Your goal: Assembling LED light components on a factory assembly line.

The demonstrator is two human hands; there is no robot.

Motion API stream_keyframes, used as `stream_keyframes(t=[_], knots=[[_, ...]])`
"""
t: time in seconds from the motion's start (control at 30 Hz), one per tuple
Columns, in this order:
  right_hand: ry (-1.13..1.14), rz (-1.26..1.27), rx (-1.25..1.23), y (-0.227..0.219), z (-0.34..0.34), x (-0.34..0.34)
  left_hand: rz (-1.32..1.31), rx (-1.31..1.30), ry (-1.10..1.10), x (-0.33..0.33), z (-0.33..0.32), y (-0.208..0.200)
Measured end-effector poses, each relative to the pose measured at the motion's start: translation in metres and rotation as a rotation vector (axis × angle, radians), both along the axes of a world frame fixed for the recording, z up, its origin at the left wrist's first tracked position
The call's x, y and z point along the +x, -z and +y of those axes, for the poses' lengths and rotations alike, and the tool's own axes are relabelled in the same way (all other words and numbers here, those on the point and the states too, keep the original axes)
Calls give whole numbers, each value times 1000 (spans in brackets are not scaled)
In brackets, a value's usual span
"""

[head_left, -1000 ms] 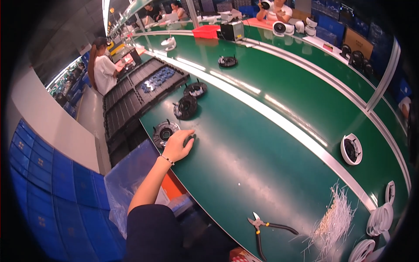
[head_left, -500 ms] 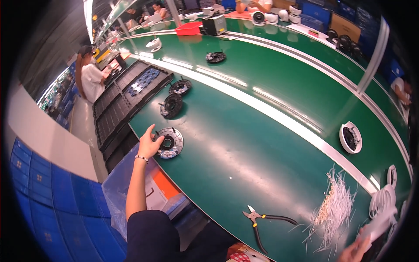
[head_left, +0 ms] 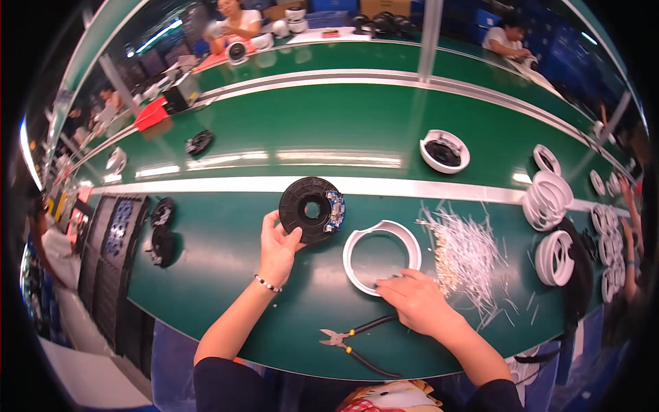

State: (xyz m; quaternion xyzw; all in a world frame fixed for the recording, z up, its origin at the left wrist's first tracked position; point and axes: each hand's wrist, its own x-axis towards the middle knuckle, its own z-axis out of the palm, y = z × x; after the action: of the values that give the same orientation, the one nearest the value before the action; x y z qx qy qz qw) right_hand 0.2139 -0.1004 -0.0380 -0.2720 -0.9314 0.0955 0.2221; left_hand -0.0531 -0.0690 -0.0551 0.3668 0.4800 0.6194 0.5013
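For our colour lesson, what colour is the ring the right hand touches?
The ring is white, clearest in head view.

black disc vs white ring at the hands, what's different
The black disc carries a blue circuit board; the white ring shows none. The left hand grips the disc; the right hand touches the ring. The disc's hole is small, the ring's wide. Both are round.

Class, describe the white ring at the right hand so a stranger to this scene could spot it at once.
Start at the near green workbench. Between the black disc in the left hand and the pile of white strands is a white ring, the right hand at its near edge. Unlike the stacked white rings farther right, it is single, with green showing through.
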Motion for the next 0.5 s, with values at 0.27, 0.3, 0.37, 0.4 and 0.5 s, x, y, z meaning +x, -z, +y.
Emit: stream_keyframes(t=[0.27, 0.3, 0.37, 0.4, 0.5], knots=[[311, -121, -130, -19, 12, -14, -50, 70, 68, 30, 29, 34], [338, -141, -175, -20, 19, -17, -50, 120, 76, 32, 28, 32], [351, -234, -264, -13, 31, -24, -56, 108, 90, 33, 26, 32], [354, -231, -270, -13, 34, -29, -60, 112, 78, 31, 26, 34], [394, -267, -371, -15, 39, -37, -61, 114, 83, 27, 25, 36]])
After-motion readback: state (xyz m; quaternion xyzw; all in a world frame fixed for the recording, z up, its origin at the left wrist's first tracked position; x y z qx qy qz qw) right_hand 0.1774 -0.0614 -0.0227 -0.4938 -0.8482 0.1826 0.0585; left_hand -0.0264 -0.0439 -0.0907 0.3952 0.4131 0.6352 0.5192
